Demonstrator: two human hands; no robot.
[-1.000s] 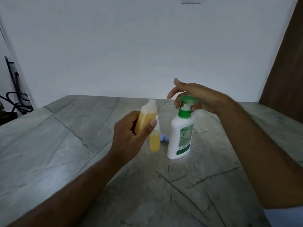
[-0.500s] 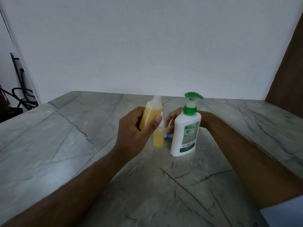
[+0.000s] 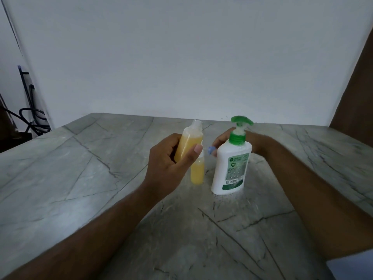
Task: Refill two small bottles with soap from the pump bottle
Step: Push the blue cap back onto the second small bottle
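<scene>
My left hand (image 3: 169,164) grips a small clear bottle (image 3: 188,142) full of yellow soap, uncapped and tilted slightly right, above the table. A second small bottle (image 3: 197,172) of yellow soap stands on the table just behind that hand. The white pump bottle (image 3: 232,162) with a green pump head stands upright to the right. Behind it, my right hand (image 3: 223,141) pinches a small blue cap (image 3: 211,152); the pump bottle hides most of that hand.
The grey marble table (image 3: 80,178) runs to a white wall at the back. Dark cables and a stand (image 3: 30,122) lie beyond the table's left edge. A brown wooden panel (image 3: 355,93) stands at the right.
My right hand left the pump head, dropped behind the pump bottle and lifted the blue cap off the table. My left hand kept holding the filled bottle.
</scene>
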